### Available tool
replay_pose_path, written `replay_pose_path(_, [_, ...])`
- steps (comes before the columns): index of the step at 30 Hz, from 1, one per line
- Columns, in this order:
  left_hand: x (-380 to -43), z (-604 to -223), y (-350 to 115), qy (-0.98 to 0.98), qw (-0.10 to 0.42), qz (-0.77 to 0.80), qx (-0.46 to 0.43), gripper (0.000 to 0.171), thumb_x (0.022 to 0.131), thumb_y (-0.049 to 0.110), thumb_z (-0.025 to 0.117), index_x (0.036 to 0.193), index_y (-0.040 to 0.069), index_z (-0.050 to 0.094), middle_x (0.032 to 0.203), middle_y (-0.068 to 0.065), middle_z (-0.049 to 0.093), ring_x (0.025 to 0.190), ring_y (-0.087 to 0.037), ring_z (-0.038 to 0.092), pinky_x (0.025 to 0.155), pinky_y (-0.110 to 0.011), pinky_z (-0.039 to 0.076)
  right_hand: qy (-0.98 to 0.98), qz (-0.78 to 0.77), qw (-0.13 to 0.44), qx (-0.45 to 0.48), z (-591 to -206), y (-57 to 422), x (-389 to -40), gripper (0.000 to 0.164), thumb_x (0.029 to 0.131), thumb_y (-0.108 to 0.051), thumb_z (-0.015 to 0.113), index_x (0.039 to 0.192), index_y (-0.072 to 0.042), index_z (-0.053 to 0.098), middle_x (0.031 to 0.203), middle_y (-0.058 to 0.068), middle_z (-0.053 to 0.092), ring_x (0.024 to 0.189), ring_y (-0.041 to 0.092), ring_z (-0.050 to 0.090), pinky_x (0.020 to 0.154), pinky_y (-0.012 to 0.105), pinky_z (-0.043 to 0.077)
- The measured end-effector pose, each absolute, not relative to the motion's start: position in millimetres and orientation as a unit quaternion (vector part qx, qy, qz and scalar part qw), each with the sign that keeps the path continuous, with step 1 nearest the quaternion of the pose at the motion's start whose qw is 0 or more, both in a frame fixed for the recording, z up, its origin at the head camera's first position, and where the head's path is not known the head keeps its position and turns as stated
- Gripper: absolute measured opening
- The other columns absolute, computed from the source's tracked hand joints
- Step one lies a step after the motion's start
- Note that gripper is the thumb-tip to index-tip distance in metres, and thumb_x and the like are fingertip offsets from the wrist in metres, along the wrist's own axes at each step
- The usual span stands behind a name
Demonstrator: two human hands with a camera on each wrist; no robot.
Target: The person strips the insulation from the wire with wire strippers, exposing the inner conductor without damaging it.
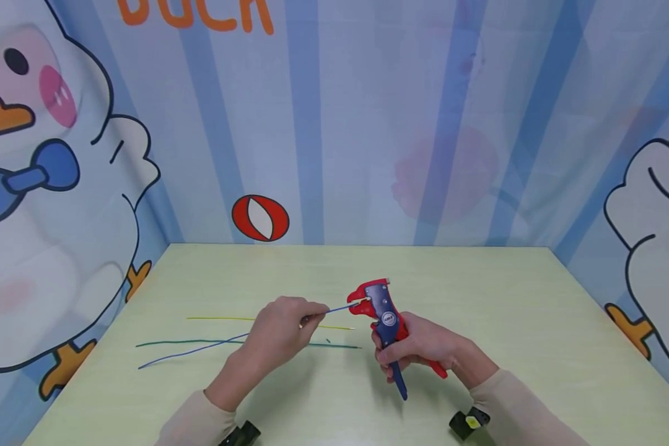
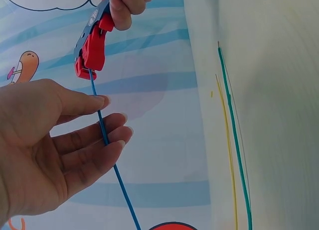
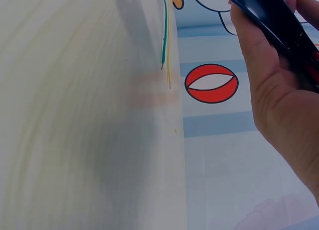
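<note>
In the head view a red and blue wire stripper (image 1: 387, 319) is gripped by my right hand (image 1: 424, 344), its jaws turned to the left. My left hand (image 1: 281, 328) pinches a blue wire (image 1: 192, 352) near one end, and that end sits between the tool's jaws. The left wrist view shows the wire (image 2: 123, 185) passing under the thumb and along the fingers of the left hand (image 2: 60, 135) up to the red head of the stripper (image 2: 93, 51). In the right wrist view only the dark handle (image 3: 271, 21) shows in the right hand (image 3: 284, 90).
On the pale table (image 1: 479, 285) lie a green wire (image 1: 334, 345) and a yellow wire (image 1: 217, 318), partly behind my left hand. Their tips are bare in the wrist views. A tiny yellow scrap (image 3: 175, 131) rests near them. A printed cloth backdrop (image 1: 362, 124) stands behind the table.
</note>
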State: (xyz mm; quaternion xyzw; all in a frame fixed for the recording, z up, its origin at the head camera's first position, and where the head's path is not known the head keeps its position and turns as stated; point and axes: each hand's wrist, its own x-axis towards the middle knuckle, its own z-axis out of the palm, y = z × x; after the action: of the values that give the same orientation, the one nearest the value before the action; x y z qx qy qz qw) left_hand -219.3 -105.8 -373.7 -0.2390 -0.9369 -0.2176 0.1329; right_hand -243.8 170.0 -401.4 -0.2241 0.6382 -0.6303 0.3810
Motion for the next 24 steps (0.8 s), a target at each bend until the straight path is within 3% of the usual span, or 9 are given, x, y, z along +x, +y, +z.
replay_pose_path(15, [-218.7, -372.8, -106.9, -0.933, 0.143, -0.214, -0.254, 0.017, 0.09, 0.017, 0.076, 0.107, 0.017, 0.08, 0.085, 0.004, 0.073, 0.071, -0.009, 0.063, 0.063, -0.021, 0.049, 0.663, -0.618, 0.362, -0.218, -402.5, 168.6, -242.7, 0.013, 0.096, -0.009, 0.064, 0.094, -0.001, 0.054, 0.078, 0.009, 0.06, 0.068, 0.022, 0.059, 0.07, 0.043, 0.058])
replay_pose_path(24, [-219.5, -372.9, -108.1, -0.933, 0.149, -0.209, -0.253, 0.018, 0.089, 0.017, 0.077, 0.106, 0.017, 0.08, 0.084, 0.005, 0.073, 0.071, -0.009, 0.064, 0.064, -0.022, 0.05, 0.674, -0.615, 0.348, -0.213, -403.4, 164.6, -240.1, 0.019, 0.095, -0.013, 0.067, 0.09, -0.002, 0.053, 0.071, 0.007, 0.058, 0.062, 0.02, 0.059, 0.066, 0.039, 0.056])
